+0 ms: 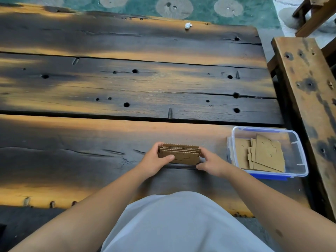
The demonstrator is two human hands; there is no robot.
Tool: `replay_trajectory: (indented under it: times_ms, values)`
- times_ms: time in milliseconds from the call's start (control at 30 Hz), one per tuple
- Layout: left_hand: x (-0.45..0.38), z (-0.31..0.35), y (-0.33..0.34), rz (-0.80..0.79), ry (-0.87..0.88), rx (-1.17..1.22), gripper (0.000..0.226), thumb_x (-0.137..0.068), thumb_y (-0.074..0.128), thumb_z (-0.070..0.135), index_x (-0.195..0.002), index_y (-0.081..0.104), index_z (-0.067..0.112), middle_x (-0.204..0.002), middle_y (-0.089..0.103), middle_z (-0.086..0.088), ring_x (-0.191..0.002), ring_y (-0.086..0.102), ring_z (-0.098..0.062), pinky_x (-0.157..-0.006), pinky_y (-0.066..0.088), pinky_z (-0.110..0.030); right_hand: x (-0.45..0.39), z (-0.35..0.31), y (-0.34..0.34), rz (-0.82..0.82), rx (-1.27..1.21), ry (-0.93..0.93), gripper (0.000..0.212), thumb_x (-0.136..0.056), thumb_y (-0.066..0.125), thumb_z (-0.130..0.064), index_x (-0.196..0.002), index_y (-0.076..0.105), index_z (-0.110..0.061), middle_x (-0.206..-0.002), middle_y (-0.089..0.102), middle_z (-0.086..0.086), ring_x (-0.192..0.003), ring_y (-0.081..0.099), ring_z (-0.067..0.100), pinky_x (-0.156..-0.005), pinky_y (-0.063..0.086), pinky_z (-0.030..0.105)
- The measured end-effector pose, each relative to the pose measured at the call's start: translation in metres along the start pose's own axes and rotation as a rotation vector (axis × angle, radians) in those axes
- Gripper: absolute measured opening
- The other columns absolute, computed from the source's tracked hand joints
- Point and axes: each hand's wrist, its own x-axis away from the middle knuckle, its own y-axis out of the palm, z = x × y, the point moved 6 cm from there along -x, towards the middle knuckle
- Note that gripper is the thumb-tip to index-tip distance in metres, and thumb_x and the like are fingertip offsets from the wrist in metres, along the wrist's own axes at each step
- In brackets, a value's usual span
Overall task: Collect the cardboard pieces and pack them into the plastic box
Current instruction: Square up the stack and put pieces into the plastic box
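Observation:
A stack of brown cardboard pieces (183, 155) stands on edge on the dark wooden table, held between both hands. My left hand (155, 162) grips its left end, thumb across the front face. My right hand (211, 162) grips its right end. To the right sits a clear plastic box (298, 155) with a blue rim, lid off. Several flat cardboard pieces (263, 157) lie inside it, overlapping. The box is about a hand's width from my right hand.
The table (127, 84) is made of rough planks with holes and gaps. A small white crumpled scrap (188, 25) lies near the far edge. A wooden bench (307, 79) runs along the right side, just behind the box. My grey-clothed lap (181, 224) is at the near edge.

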Motion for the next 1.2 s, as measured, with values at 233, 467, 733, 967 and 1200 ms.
replay_trajectory:
  times_ms: [233,467,733,967,1200]
  values:
    - [-0.003,-0.005,0.000,0.028,0.007,-0.186,0.077,-0.085,0.072,0.022,-0.148,0.028,0.027,-0.137,0.047,0.007,-0.120,0.048,-0.014,-0.097,0.039,-0.024,0.001,0.001,0.005,0.234,0.137,-0.008,0.081,-0.089,0.068,-0.025,-0.151,0.016,-0.035,-0.142,0.052,0.002,-0.126,0.052,0.024,-0.102,0.045,0.039]
    - [-0.008,-0.007,-0.004,0.036,0.089,-0.205,0.037,-0.085,0.070,0.017,-0.118,0.054,0.024,-0.111,0.066,0.001,-0.105,0.061,-0.019,-0.089,0.044,-0.026,-0.002,0.005,0.009,0.228,0.186,0.009,0.049,-0.092,0.061,-0.033,-0.136,0.043,-0.022,-0.131,0.059,0.000,-0.117,0.055,0.021,-0.099,0.046,0.039]
    - [-0.011,0.004,-0.006,0.044,0.135,-0.057,0.036,-0.080,0.075,0.036,-0.108,0.055,0.045,-0.109,0.063,0.011,-0.100,0.058,-0.009,-0.088,0.048,-0.027,0.012,0.000,-0.006,0.398,0.114,-0.062,0.037,-0.095,0.054,-0.020,-0.132,0.046,-0.024,-0.120,0.059,-0.003,-0.108,0.057,0.016,-0.090,0.047,0.033]
    - [-0.010,0.011,-0.007,0.028,0.159,-0.045,0.011,-0.088,0.066,0.037,-0.095,0.060,0.043,-0.090,0.064,0.010,-0.083,0.057,-0.010,-0.071,0.042,-0.024,0.020,-0.010,-0.016,0.492,0.229,-0.094,0.007,-0.095,0.057,-0.023,-0.088,0.055,-0.026,-0.076,0.063,-0.007,-0.071,0.056,0.015,-0.059,0.040,0.031]
    - [-0.012,0.019,-0.006,0.015,0.167,-0.025,0.013,-0.089,0.066,0.029,-0.087,0.063,0.042,-0.083,0.066,0.019,-0.077,0.058,0.003,-0.069,0.043,-0.014,0.040,-0.027,-0.045,0.523,0.069,-0.213,0.010,-0.094,0.059,-0.018,-0.088,0.058,-0.026,-0.075,0.062,-0.007,-0.061,0.051,0.004,-0.060,0.042,0.026]
